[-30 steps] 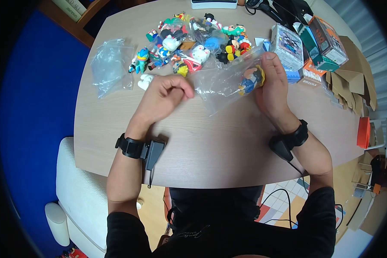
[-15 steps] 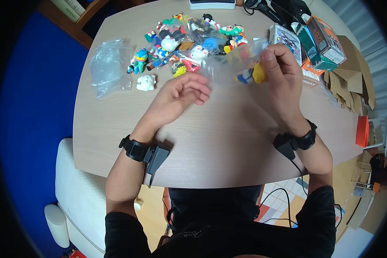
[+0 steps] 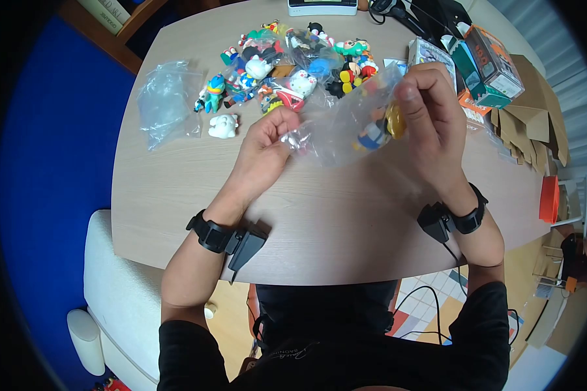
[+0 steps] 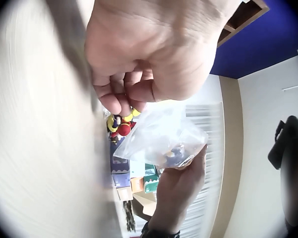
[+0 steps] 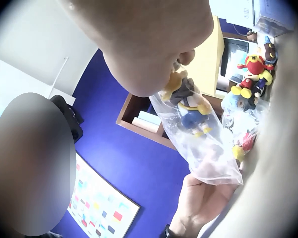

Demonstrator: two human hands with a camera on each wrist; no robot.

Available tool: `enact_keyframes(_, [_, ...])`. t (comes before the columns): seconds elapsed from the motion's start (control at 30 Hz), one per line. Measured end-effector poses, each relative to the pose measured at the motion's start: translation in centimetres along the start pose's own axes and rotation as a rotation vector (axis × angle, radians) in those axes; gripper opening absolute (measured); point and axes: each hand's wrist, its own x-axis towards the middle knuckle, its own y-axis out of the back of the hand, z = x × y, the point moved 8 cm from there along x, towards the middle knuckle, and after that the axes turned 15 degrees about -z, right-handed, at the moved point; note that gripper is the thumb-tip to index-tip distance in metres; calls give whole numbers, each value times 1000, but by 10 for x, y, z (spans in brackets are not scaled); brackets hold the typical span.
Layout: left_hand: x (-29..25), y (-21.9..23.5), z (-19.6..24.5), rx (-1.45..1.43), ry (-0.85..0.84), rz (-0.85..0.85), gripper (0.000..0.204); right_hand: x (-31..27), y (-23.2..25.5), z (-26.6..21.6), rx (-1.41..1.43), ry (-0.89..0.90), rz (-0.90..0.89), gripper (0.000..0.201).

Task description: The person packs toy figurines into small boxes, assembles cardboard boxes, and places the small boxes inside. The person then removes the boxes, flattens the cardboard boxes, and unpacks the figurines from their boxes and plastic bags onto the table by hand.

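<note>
My right hand [image 3: 437,124] grips a small toy figure [image 3: 373,135] by its yellow top, above the table. The figure has a blue lower body and sits in a clear plastic bag [image 3: 336,133]. In the right wrist view the figure [image 5: 192,115] hangs in the bag, its top partly covered by the hand. My left hand [image 3: 264,146] pinches the bag's other end, fingers curled against the thumb in the left wrist view. A white figure [image 3: 223,126] lies on the table left of that hand.
Several toy figures, some bagged, form a pile [image 3: 293,62] at the back of the table [image 3: 332,228]. An empty clear bag [image 3: 168,104] lies at the left. Boxes [image 3: 492,62] and torn cardboard [image 3: 535,111] stand at the back right.
My left hand came away from the bag, then moved back to its end and pinches it. The right hand rose slightly and shifted right with the bagged figure.
</note>
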Motion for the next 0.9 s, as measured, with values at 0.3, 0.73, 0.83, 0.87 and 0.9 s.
enact_keyframes(0.3, [0,-11,-3,-109,85,-38,28,0,-1,-11,-67,62,-27,12])
enact_keyframes(0.73, [1,-28,-3,-296,124,-218,50,1,10,-24,21,-80,-90,6])
enact_keyframes(0.83, [0,-29,-5,-311,123,-253,53,1,13,-30,-11,36,-58,6])
enact_keyframes(0.87, [-1,-31,-7,-322,125,-282,53,0,12,-30,51,24,-45,6])
enact_keyframes(0.9, [-1,-32,-6,-322,124,-283,53,-1,12,-30,113,12,-33,7])
